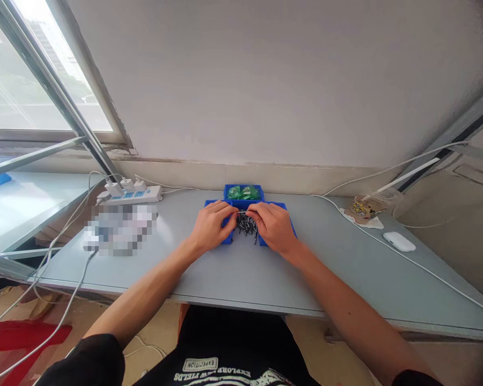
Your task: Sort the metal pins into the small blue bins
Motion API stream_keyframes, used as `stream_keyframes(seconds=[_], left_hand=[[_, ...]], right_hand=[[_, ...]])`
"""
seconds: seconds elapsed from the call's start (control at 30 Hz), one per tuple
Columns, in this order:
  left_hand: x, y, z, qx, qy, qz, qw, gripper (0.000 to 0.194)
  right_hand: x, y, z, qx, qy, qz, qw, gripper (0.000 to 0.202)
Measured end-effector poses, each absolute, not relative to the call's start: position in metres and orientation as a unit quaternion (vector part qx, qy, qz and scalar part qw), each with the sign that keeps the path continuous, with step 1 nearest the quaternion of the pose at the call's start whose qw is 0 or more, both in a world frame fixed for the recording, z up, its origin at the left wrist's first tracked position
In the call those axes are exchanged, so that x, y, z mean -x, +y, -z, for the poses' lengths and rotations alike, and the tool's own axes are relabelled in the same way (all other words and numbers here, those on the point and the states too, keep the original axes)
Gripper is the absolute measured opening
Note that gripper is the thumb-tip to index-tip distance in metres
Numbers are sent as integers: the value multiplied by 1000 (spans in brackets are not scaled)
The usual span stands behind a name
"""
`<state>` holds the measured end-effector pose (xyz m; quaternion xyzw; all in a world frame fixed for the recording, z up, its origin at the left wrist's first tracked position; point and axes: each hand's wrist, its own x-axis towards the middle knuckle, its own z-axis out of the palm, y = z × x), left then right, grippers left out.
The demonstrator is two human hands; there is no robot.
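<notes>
My L hand (213, 222) + R hand (272, 222): fingertips pinched, 1 thin pc (241, 213) held btwn, prob. for steadiness | pile (246, 226) below, bins (242, 203) near, prob. for short reach

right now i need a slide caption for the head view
Left hand and right hand pinch a thin piece above dark parts among blue bins on a grey table.

slim pale piece (241, 213); roughly level; above dark slender pieces (247, 226); heaped
</notes>
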<state>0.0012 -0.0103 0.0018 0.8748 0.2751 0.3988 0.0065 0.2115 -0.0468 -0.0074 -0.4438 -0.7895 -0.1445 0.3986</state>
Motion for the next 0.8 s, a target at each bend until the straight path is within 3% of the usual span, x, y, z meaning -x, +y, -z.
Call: stream_keyframes(seconds=[0.17,0.47,0.8], left_hand=[[-1,-9,-2,-873,277,-402,-1,24],[0,-10,-1,-878,273,-394,6,25],[0,-9,0,-877,263,-402,-3,21]], right_hand=[[-212,-46,9,425,-798,141,404,20],[-212,-46,6,434,-806,138,378,29],[-211,-46,7,418,-809,147,386,23]])
